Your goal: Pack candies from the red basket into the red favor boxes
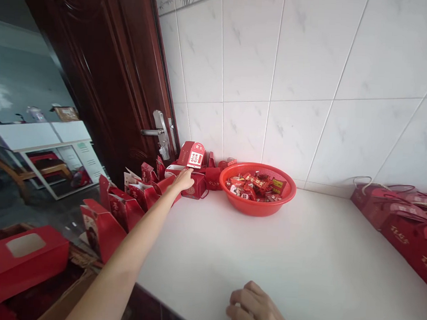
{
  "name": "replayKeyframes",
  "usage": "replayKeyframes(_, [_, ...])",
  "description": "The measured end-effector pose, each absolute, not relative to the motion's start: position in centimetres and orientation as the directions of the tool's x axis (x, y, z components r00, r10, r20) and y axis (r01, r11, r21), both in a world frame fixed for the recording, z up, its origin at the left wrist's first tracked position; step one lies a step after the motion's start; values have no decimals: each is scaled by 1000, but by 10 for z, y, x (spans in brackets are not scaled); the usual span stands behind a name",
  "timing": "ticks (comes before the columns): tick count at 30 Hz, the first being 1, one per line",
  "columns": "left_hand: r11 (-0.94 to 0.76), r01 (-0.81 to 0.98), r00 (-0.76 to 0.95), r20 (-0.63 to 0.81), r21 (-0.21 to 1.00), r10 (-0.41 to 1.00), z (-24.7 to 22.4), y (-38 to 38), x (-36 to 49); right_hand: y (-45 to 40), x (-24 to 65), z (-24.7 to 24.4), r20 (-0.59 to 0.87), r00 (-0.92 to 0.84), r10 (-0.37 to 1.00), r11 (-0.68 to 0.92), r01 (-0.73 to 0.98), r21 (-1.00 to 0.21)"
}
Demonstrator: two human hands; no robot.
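My left hand (184,179) stretches to the far left of the white table, its fingers closed at the lower edge of a red-and-white card (196,156) with a double-happiness character. Just beneath and beside that hand are red gift boxes (195,186); the hand partly covers them. My right hand (257,309) is at the near edge of the table, fingers curled in, with nothing visible in them. Between the two hands and farther back stands a red plastic basket (256,207) of wrapped sweets (255,185).
A row of upright red boxes (127,208) lines the table's left side. Red gift bags (396,222) with cord handles stand at the right. At lower left, a cardboard carton (72,291) holds more red boxes. A brown door (107,68) and tiled wall (304,64) border the table.
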State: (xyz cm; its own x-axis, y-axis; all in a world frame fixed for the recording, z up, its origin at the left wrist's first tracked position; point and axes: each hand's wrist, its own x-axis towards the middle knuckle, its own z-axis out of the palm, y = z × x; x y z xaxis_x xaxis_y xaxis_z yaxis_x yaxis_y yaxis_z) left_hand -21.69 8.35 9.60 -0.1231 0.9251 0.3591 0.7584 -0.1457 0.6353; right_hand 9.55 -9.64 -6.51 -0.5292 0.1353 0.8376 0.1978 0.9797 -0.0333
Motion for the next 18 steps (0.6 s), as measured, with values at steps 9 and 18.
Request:
replayKeyframes(9, [-72,818,-144,324,571,935,105,66,-203,-90,101,-55,840,-493,227,971,177,-158])
replayKeyframes(18, [-409,780,300,291,474,908,132,-21,-145,-69,127,2,774,-429,466,884,265,-385])
